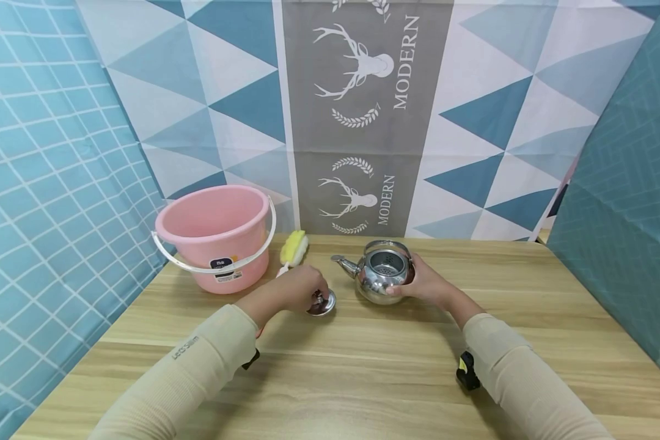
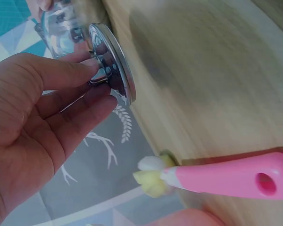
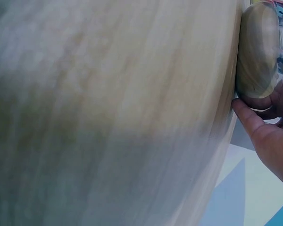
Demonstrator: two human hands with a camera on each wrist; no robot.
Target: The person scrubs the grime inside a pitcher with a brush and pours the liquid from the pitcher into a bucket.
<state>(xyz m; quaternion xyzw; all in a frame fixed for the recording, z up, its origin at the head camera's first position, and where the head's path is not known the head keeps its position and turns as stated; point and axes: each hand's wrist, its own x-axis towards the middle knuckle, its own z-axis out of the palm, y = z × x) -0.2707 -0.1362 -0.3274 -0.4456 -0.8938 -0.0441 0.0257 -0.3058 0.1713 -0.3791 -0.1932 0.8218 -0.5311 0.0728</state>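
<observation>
My left hand [image 1: 301, 287] pinches the knob of a round, shiny metal lid [image 1: 326, 304] between thumb and fingers. In the left wrist view the lid [image 2: 119, 63] is close to the tabletop; whether it touches the wood I cannot tell. To its right stands a stainless steel teapot [image 1: 375, 287], uncovered, with a perforated strainer showing in its mouth. Its spout points left and its handle arches over the top. My right hand [image 1: 422, 283] grips the teapot's right side, thumb in front; the other fingers are mostly hidden behind it.
A pink bucket [image 1: 242, 244] with a white handle stands at the back left. Between it and the lid lies a brush [image 1: 294, 247] with a yellow and white sponge head and a pink handle [image 2: 221, 179]. Patterned cloths [image 1: 495, 122] hang behind and beside the wooden table [image 1: 374, 379].
</observation>
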